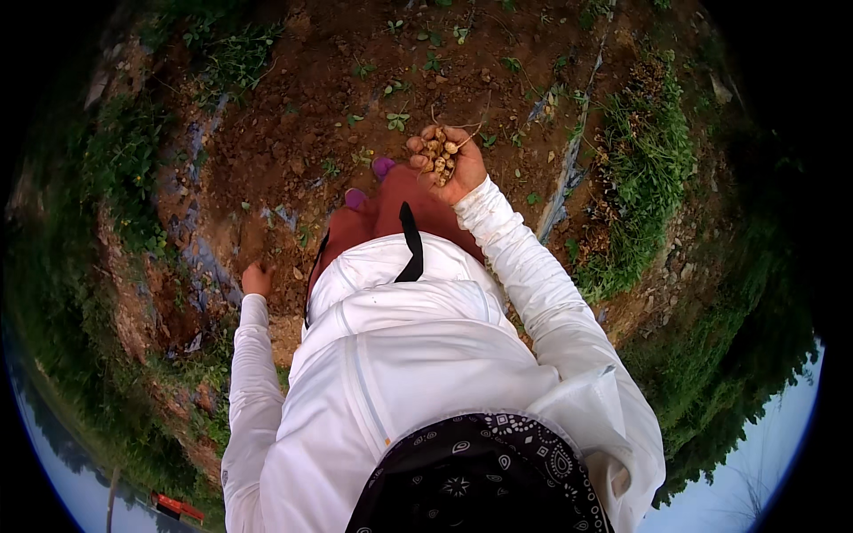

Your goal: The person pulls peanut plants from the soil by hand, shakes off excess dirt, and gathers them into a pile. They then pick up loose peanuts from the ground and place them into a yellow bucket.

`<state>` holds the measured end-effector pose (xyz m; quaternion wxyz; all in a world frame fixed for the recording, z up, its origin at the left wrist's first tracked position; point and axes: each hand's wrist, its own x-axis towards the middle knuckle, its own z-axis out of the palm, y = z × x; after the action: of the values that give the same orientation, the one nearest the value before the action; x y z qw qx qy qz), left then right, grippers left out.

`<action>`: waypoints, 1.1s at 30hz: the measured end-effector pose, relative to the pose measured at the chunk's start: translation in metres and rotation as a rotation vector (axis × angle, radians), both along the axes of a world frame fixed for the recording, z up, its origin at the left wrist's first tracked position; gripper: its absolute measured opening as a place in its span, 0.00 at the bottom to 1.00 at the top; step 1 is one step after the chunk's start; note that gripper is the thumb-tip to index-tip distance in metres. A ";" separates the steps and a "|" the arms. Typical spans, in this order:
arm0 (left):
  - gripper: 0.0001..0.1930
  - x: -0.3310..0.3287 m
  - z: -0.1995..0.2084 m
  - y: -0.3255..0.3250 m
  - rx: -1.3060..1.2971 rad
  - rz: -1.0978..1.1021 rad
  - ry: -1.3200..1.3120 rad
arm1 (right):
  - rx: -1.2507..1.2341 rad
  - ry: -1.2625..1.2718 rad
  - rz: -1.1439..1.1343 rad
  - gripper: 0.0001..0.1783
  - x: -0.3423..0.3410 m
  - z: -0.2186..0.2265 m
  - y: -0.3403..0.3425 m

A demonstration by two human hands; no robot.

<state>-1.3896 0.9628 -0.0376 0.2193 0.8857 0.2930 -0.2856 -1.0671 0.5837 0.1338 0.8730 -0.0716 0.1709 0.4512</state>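
Observation:
In my right hand, raised in front of my legs, sits a cluster of freshly dug peanuts. The fingers are curled around the pale, soil-specked pods, and thin roots or stems stick out above them. Low at my left side hangs my left hand, above the soil near torn plastic film. Its fingers are foreshortened and mostly hidden, so whether they hold anything does not show.
Loose brown soil with small green plants lies ahead of my purple shoes. A strip of plastic film runs along the right. Beyond it lies a heap of leafy pulled plants. Weeds border the left.

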 end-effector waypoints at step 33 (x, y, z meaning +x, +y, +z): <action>0.18 0.052 0.002 -0.055 -0.152 0.603 -0.069 | -0.159 0.094 -0.061 0.12 0.318 -0.025 0.111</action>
<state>-1.3374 0.9077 -0.0356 0.3694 0.7492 0.5126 -0.1986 -0.7492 0.6950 0.1090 0.8690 -0.1141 0.2487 0.4123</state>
